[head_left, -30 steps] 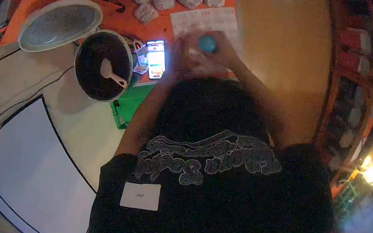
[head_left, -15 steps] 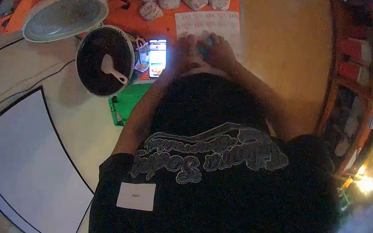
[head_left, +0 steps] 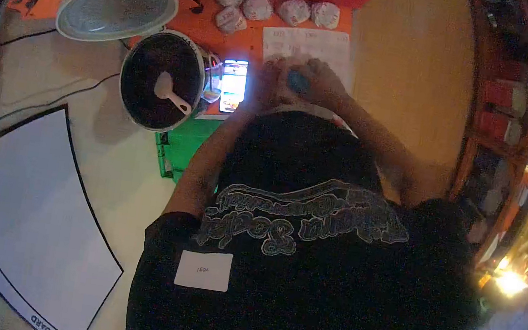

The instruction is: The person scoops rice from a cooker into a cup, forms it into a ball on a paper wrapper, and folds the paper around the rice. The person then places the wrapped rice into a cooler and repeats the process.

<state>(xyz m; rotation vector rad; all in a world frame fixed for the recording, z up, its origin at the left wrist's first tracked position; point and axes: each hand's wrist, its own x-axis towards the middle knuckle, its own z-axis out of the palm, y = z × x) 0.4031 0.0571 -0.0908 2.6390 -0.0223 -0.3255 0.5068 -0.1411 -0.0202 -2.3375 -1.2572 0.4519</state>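
The small blue round thing (head_left: 298,83) sits between the left hand (head_left: 270,85) and the closer right hand (head_left: 325,84), by the white printed paper sheet (head_left: 311,43)'s near part; I cannot tell if either hand pinches.

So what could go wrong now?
The left hand is close beside the glowing phone, so it might bump it. The printed paper by the right hand may crease or tear. The pot is open, so something could perhaps fall in.
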